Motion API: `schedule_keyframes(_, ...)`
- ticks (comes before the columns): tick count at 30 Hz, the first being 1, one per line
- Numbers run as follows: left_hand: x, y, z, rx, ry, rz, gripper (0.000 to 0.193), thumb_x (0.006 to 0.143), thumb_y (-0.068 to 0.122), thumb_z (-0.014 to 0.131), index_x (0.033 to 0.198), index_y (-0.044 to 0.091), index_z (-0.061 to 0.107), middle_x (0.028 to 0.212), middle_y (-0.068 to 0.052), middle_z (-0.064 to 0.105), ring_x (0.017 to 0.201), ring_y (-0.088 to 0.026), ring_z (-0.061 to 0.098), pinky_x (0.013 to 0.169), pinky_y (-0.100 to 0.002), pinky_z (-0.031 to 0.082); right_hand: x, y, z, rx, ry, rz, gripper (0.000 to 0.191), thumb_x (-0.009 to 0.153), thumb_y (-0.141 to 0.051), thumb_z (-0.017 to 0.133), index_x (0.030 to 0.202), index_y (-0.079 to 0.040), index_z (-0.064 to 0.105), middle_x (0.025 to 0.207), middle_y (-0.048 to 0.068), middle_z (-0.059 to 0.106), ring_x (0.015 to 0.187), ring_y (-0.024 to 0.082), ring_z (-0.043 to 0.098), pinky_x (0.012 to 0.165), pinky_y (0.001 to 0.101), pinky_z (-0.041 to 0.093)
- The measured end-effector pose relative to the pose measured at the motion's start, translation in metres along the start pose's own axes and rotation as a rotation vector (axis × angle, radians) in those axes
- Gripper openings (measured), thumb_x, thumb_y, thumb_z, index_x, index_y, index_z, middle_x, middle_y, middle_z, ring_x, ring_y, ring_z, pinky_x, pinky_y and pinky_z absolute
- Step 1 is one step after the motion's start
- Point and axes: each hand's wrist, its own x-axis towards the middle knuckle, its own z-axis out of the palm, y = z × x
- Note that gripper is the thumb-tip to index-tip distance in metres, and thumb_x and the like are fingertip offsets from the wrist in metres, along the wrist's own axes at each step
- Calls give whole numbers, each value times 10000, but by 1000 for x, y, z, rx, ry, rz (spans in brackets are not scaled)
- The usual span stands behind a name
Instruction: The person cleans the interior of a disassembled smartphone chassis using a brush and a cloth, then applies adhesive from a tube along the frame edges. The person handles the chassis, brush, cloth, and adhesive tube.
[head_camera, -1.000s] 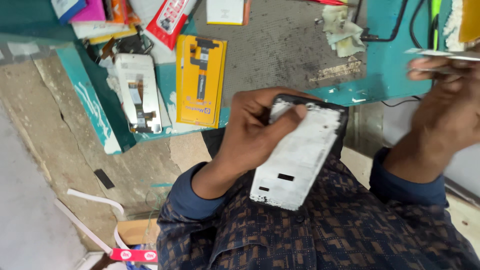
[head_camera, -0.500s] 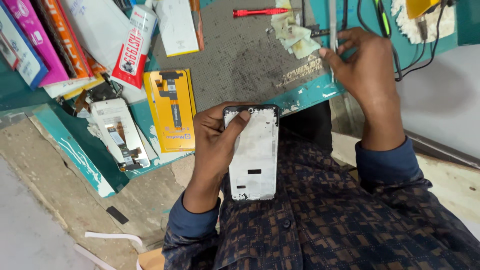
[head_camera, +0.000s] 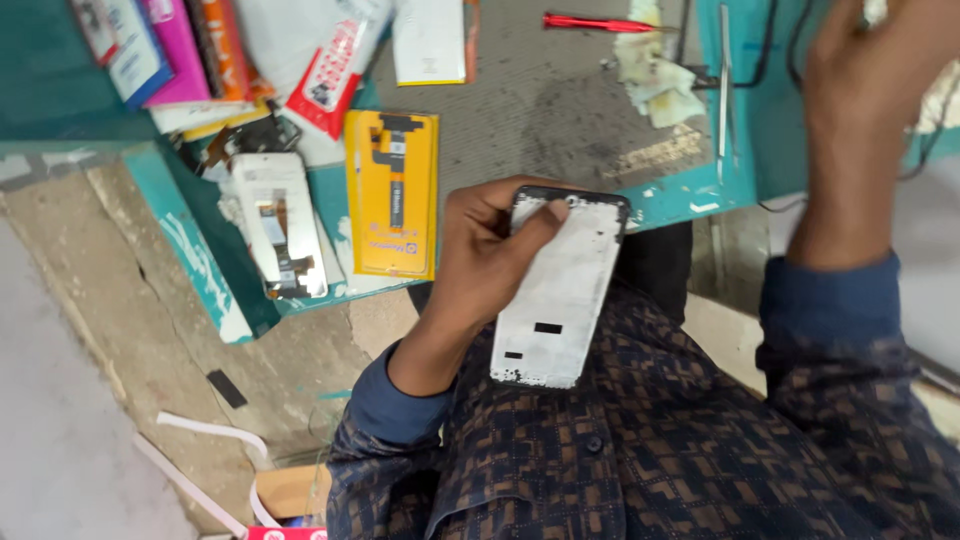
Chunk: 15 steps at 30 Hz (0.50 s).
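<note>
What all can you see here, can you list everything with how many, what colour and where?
phone frame: one, white with black rim, held over the lap
yellow packet: one, yellow with a black part, on the bench edge
white phone part: one, white, left of the yellow packet
screwdriver: one, red, top of the grey mat
grey mat: one, grey, middle of the bench
tweezers: one, metal, right of the mat
crumpled tissue: one, pale, on the mat
packets: several, pink, orange, red and white, top left
left hand: grips the phone frame
right hand: raised at top right, blurred
</note>
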Motion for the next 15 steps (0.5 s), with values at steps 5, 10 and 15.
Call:
schedule_keyframes(5, -2, -7, -6, -19, 6, 31, 123, 1000, -14, 681, 1092, -47, 755, 833, 51, 679, 741, 6, 526, 633, -198, 420, -19, -91, -66, 719, -407, 179, 69, 1106, 4, 624, 1175, 7, 627, 1093, 121, 581, 924, 152, 570, 760, 252, 454)
schedule_keyframes(10, -15, -11, -20, 30, 0, 58, 139, 969, -21, 672, 1086, -29, 747, 770, 89, 605, 682, 24, 456, 579, -190, 332, -7, -141, -77, 693, -781, -11, 187, 926, -60, 702, 1110, -43, 676, 1088, 89, 566, 873, 89, 647, 632, 263, 544)
schedule_keyframes(15, -22, -17, -25, 163, -32, 89, 91, 951, -21, 707, 1026, -11, 757, 757, 84, 602, 656, 23, 438, 553, -194, 318, 2, -174, -73, 413, -906, -55, 225, 957, -137, 727, 1178, -97, 725, 1072, 101, 560, 646, 104, 568, 565, 296, 458)
